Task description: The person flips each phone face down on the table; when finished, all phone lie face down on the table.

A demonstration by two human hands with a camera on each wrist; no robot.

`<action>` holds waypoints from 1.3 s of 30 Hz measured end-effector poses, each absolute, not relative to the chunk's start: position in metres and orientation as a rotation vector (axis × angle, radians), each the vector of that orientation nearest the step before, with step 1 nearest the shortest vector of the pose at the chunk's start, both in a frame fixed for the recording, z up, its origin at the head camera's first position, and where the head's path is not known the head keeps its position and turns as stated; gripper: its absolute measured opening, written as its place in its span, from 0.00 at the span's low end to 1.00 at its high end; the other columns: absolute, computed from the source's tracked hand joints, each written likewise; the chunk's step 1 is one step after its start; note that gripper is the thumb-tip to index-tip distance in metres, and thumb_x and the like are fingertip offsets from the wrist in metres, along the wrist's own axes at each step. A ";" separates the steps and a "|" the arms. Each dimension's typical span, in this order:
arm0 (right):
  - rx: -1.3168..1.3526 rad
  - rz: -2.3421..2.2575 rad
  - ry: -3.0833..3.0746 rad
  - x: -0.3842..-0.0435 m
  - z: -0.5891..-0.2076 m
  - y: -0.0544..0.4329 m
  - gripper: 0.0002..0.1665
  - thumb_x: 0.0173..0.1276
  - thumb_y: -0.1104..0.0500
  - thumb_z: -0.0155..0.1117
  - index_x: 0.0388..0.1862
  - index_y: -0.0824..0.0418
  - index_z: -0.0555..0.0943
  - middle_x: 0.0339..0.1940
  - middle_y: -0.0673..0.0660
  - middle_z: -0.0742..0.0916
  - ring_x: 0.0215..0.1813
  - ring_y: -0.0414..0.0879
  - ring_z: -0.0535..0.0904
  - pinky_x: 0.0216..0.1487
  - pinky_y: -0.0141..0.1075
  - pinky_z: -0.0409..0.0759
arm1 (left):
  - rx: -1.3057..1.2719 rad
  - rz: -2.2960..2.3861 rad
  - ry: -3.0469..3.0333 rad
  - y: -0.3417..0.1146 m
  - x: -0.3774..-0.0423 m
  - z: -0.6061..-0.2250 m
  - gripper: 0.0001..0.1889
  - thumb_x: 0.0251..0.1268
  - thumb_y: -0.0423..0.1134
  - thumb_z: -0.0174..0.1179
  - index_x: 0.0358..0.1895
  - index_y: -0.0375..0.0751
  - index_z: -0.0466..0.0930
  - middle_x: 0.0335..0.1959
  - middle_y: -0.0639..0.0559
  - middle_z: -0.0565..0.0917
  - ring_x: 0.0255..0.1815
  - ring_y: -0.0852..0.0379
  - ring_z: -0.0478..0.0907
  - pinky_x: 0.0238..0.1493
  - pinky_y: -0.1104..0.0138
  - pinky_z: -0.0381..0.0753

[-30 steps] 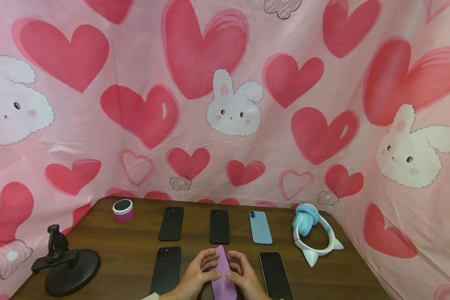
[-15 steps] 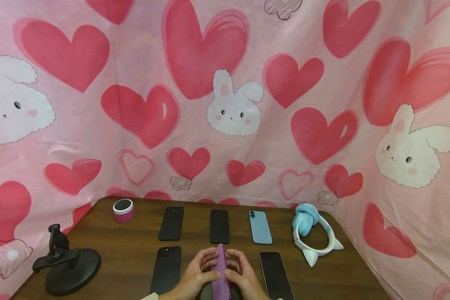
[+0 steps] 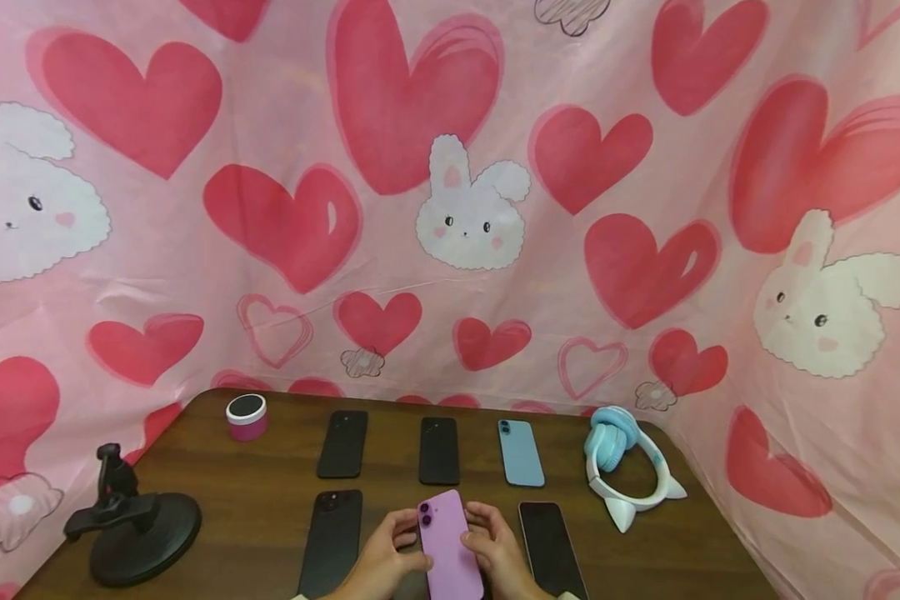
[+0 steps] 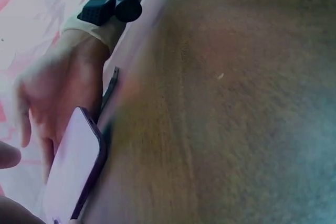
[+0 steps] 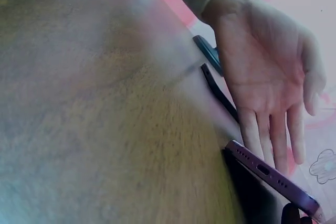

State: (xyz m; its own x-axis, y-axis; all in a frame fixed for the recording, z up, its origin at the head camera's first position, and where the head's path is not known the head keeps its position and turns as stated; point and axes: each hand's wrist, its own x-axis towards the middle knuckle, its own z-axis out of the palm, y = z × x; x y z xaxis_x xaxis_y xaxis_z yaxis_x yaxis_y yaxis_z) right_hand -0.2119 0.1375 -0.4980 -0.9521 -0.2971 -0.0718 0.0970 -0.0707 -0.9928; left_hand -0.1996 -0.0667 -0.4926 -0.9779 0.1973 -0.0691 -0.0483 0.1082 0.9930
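A purple phone [image 3: 450, 546] is held between both hands, its back with two camera lenses turned up toward the head view. The left hand [image 3: 390, 557] pinches its left edge, thumb at the side. On the opposite edge, the right hand [image 3: 497, 552] grips with its thumb, fingers curling toward the back. The phone's port end shows in the right wrist view [image 5: 273, 174], close over the wooden table; the left palm [image 5: 268, 72] is behind it. In the left wrist view the right palm [image 4: 65, 85] appears beyond the phone. A dark patch lies beneath the phone.
Around the hands lie black phones [image 3: 342, 444], [image 3: 439, 452], a dark phone [image 3: 332, 542], a light blue phone [image 3: 521, 454] and one screen-up [image 3: 553, 550]. A black stand [image 3: 146, 537], a pink speaker [image 3: 247, 418] and cat-ear headphones [image 3: 637, 471] flank them on the table [image 3: 667, 558].
The purple phone has rotated from nearly edge-on to showing its back and lenses. The hands have spread slightly apart, their thumbs moving from its middle to its side edges.
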 end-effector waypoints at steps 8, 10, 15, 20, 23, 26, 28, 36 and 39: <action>-0.186 -2.014 1.997 -0.212 -0.500 0.133 0.35 0.73 0.62 0.54 0.71 0.78 0.55 0.68 0.78 0.67 0.60 0.46 0.75 0.56 0.39 0.80 | 0.137 1.944 2.120 -0.075 -0.199 -0.496 0.36 0.55 0.30 0.63 0.67 0.17 0.62 0.66 0.19 0.69 0.62 0.31 0.75 0.60 0.47 0.81; -0.212 -1.962 2.060 -0.212 -0.500 0.132 0.35 0.72 0.62 0.56 0.70 0.79 0.56 0.67 0.78 0.69 0.59 0.46 0.75 0.54 0.36 0.79 | 0.141 1.949 2.129 -0.076 -0.199 -0.497 0.36 0.55 0.29 0.63 0.67 0.17 0.62 0.66 0.19 0.69 0.62 0.31 0.75 0.60 0.48 0.81; -0.272 -1.825 2.201 -0.217 -0.496 0.131 0.34 0.70 0.62 0.59 0.68 0.79 0.61 0.63 0.77 0.75 0.57 0.48 0.76 0.50 0.30 0.77 | 0.146 1.944 2.189 -0.080 -0.202 -0.494 0.35 0.55 0.29 0.63 0.67 0.17 0.62 0.66 0.19 0.70 0.61 0.33 0.75 0.60 0.46 0.80; -0.304 -1.773 2.181 -0.222 -0.490 0.133 0.33 0.69 0.64 0.59 0.67 0.80 0.63 0.62 0.77 0.78 0.59 0.53 0.81 0.54 0.35 0.82 | 0.134 1.924 2.244 -0.084 -0.204 -0.490 0.36 0.54 0.29 0.64 0.66 0.16 0.62 0.65 0.19 0.71 0.60 0.33 0.76 0.60 0.45 0.80; -0.300 -1.822 2.086 -0.223 -0.486 0.135 0.35 0.69 0.66 0.57 0.69 0.81 0.59 0.63 0.79 0.77 0.59 0.53 0.81 0.56 0.39 0.84 | 0.147 1.910 2.314 -0.085 -0.205 -0.484 0.38 0.52 0.29 0.66 0.67 0.18 0.62 0.64 0.22 0.73 0.60 0.35 0.76 0.60 0.45 0.78; -0.321 -1.854 2.059 -0.225 -0.482 0.142 0.36 0.70 0.66 0.57 0.71 0.80 0.56 0.64 0.78 0.75 0.59 0.50 0.79 0.54 0.37 0.84 | 0.196 1.926 2.358 -0.083 -0.206 -0.476 0.39 0.52 0.31 0.68 0.69 0.22 0.62 0.66 0.27 0.73 0.62 0.36 0.74 0.62 0.44 0.76; -0.353 -1.863 2.104 -0.227 -0.479 0.149 0.36 0.72 0.64 0.57 0.71 0.78 0.57 0.65 0.77 0.74 0.60 0.50 0.77 0.54 0.34 0.83 | 0.245 1.973 2.333 -0.080 -0.207 -0.469 0.40 0.53 0.31 0.69 0.70 0.26 0.62 0.67 0.30 0.72 0.64 0.38 0.73 0.65 0.47 0.76; -0.201 -1.853 2.539 -0.232 -0.472 0.203 0.24 0.70 0.62 0.63 0.62 0.70 0.74 0.58 0.66 0.83 0.54 0.40 0.80 0.50 0.28 0.79 | 0.574 2.083 2.063 -0.040 -0.210 -0.460 0.38 0.60 0.36 0.69 0.72 0.32 0.62 0.68 0.38 0.72 0.62 0.54 0.68 0.63 0.69 0.71; -0.218 -1.787 2.575 -0.232 -0.476 0.234 0.24 0.70 0.62 0.62 0.62 0.71 0.74 0.56 0.63 0.83 0.51 0.34 0.79 0.51 0.26 0.79 | 0.619 2.042 2.002 -0.015 -0.211 -0.465 0.38 0.59 0.39 0.71 0.70 0.33 0.64 0.66 0.42 0.74 0.61 0.55 0.70 0.63 0.66 0.72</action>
State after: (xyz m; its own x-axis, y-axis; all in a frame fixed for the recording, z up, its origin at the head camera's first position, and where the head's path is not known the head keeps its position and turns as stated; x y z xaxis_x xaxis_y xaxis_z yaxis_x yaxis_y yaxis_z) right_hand -0.2322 0.2341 -0.4756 -0.9904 -0.1133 0.0794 -0.1140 0.3433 -0.9323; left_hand -0.2111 -0.0148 -0.4650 -0.8884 0.4354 0.1455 0.1370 -0.0511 0.9893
